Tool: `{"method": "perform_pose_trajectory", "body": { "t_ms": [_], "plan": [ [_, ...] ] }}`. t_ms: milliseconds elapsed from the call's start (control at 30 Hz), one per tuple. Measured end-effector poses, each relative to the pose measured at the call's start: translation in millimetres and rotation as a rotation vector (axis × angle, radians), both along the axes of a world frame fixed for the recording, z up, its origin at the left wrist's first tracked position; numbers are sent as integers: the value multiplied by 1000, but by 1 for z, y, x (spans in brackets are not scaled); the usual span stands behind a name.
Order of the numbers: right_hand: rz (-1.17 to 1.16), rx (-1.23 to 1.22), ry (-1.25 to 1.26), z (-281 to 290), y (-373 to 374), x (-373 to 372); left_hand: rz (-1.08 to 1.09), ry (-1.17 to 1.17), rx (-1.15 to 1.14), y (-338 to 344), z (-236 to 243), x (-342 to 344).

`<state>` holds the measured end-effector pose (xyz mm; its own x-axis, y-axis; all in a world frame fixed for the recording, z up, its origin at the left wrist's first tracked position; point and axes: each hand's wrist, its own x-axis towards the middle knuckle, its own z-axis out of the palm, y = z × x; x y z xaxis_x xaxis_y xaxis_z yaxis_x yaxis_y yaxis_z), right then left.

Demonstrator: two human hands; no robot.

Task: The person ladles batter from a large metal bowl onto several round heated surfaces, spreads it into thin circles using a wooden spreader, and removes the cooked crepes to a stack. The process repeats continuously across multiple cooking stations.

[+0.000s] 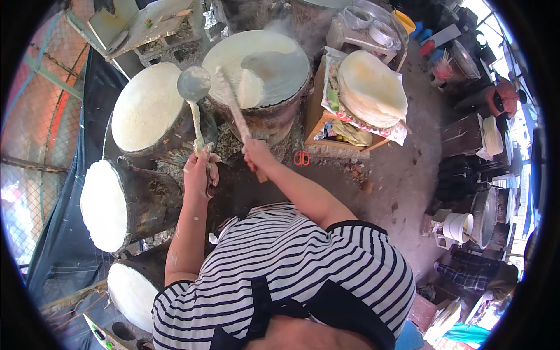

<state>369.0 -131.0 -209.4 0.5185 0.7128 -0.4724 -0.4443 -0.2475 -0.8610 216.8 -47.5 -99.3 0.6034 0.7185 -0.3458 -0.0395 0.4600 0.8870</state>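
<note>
Wooden spreader (235, 109), its head over the round griddle (274, 65), should handle light and stiff, best held near its close end, where the right hand (257, 156) wraps it; the left hand (198, 170) clasps a batter-smeared, probably slippery ladle (193, 83), its load hard to make out.

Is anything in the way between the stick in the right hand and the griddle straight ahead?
Nothing visible: the stick runs from the right hand over the griddle's near left edge. The ladle in the left hand is left of the stick, not across its path.
</note>
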Motion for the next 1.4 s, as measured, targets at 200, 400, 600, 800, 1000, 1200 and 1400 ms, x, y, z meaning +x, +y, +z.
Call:
{"method": "perform_pose_trajectory", "body": {
  "t_ms": [200, 400, 600, 800, 1000, 1200, 1400],
  "plan": [
    [-43, -50, 140, 15, -58, 65, 14, -2, 2, -19, 7, 27],
    [164, -14, 2, 11, -47, 44, 15, 2, 15, -41, 9, 52],
    [157, -98, -95, 11, -86, 122, 76, 26, 25, -55, 20, 72],
    [137, -89, 79, 27, -98, 134, 56, 19, 23, -64, 12, 88],
    [444, -83, -475, 0, -98, 149, 135, 64, 36, -78, 24, 110],
    [250, -157, -156, 25, -112, 209, 121, 79, 39, -84, 20, 125],
    [461, 25, -1053, -36, -112, 210, 206, 72, 13, -94, 24, 146]
  ]
}}
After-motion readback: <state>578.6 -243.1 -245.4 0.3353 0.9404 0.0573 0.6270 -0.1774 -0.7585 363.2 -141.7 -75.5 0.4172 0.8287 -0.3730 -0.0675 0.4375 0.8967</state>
